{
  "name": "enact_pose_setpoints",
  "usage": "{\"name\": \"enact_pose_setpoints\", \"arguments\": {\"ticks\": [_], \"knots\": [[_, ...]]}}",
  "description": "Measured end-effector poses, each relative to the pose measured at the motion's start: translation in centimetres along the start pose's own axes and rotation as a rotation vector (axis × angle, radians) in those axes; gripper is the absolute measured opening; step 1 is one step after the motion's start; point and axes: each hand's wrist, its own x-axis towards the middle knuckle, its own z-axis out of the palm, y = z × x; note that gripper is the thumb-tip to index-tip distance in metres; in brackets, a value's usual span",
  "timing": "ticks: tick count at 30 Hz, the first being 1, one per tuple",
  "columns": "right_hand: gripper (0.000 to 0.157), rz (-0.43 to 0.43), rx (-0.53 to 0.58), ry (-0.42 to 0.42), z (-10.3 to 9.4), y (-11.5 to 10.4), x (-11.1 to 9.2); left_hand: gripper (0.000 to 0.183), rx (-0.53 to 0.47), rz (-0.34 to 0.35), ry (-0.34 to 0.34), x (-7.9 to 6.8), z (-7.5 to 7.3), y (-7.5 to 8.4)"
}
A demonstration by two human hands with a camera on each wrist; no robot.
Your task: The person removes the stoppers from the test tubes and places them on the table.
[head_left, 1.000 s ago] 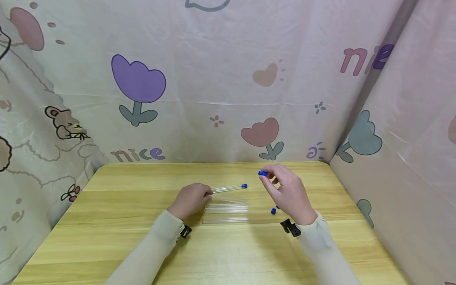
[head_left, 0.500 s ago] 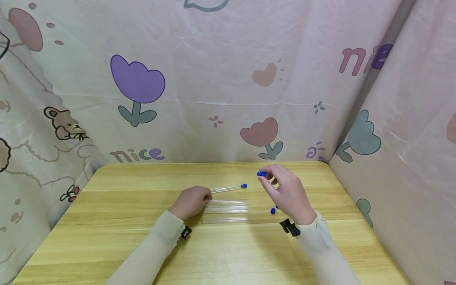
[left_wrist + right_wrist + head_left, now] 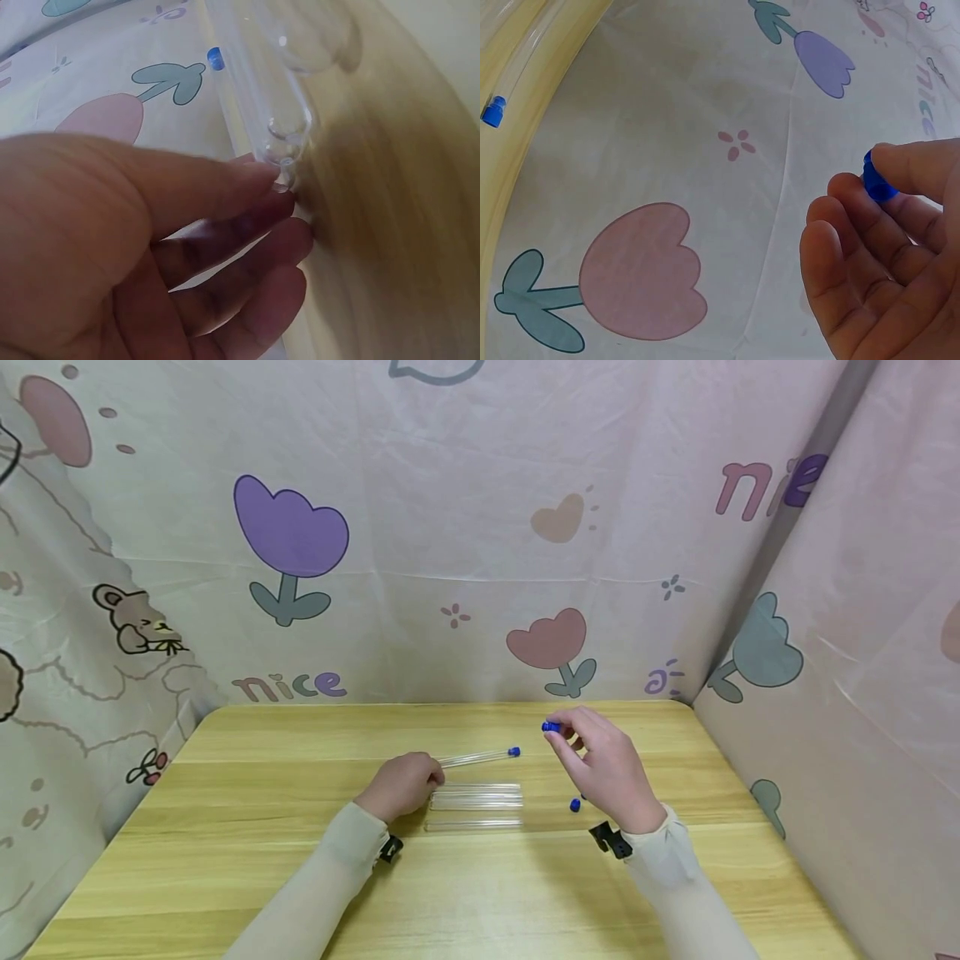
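Note:
My left hand (image 3: 402, 785) is at the left ends of several clear test tubes lying side by side on the table. In the left wrist view its thumb and index finger pinch the rounded end of a test tube (image 3: 282, 182). Just behind lies a capped tube (image 3: 476, 758) with a blue stopper (image 3: 513, 752) at its right end. My right hand (image 3: 607, 768) is raised right of the tubes, holding a blue cap (image 3: 879, 180) between thumb and fingertips, its hollow end visible in the right wrist view.
A loose blue cap (image 3: 575, 806) lies under the right hand, with another mostly hidden behind that hand. One more clear tube (image 3: 474, 825) lies nearest the front. A printed curtain (image 3: 420, 527) closes off the wooden table (image 3: 480, 910) at the back and sides.
My left hand has shifted slightly towards me, and the faint slanted tube beside it now lies level along the other tubes. The right hand keeps its place with the blue cap.

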Motion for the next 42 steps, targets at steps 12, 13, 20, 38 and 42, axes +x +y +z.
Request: {"name": "enact_pose_setpoints", "arguments": {"ticks": [12, 13, 20, 38, 42], "knots": [[0.012, 0.031, -0.001, -0.03, 0.2, -0.1, 0.1, 0.018, -0.078, -0.037, 0.079, -0.4, -1.4, -0.8], [0.012, 0.034, 0.001, -0.031, 0.2, -0.1, 0.1, 0.018, -0.087, -0.035, 0.111, -0.6, -2.0, -0.8], [0.017, 0.059, 0.011, -0.036, 0.3, 0.1, 0.0, 0.02, -0.102, -0.005, 0.334, -2.6, -6.1, -0.5], [0.009, 0.067, 0.035, -0.05, 0.9, 0.6, -0.1, 0.027, -0.082, 0.037, 0.396, -3.9, -9.2, 0.8], [0.006, 0.034, 0.015, -0.03, 1.1, 0.7, 0.0, 0.03, -0.09, 0.032, 0.367, -3.9, -9.0, 0.8]]}}
